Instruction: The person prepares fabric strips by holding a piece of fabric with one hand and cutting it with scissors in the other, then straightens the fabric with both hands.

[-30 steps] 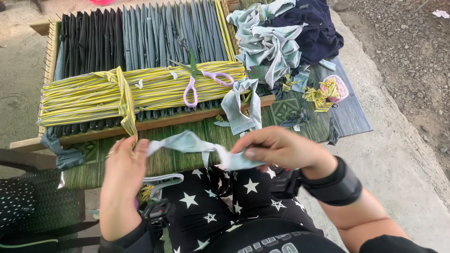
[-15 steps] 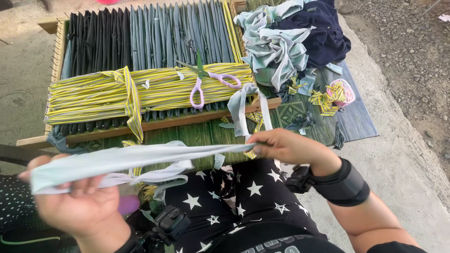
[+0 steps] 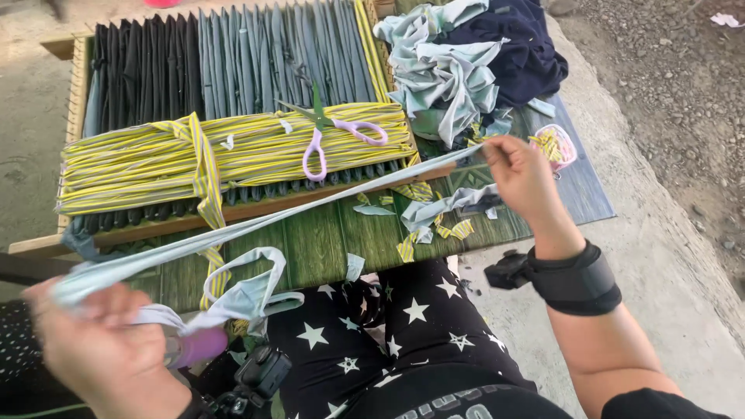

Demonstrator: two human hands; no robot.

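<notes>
Since the earlier frame, both hands are drawing apart, pulling the pale grey-green fabric strip (image 3: pixel 310 203) taut. Right hand (image 3: pixel 524 177) is pinching its far-right end; left hand (image 3: pixel 105 349) is gripping its near-left end. Beyond it, the wooden weaving frame (image 3: pixel 74 93) is holding dark cloth strips (image 3: pixel 225 62), a yellow striped bundle (image 3: pixel 155 155) and lilac-handled scissors (image 3: pixel 334 132), resting on a green mat (image 3: pixel 326 240) over concrete.
</notes>
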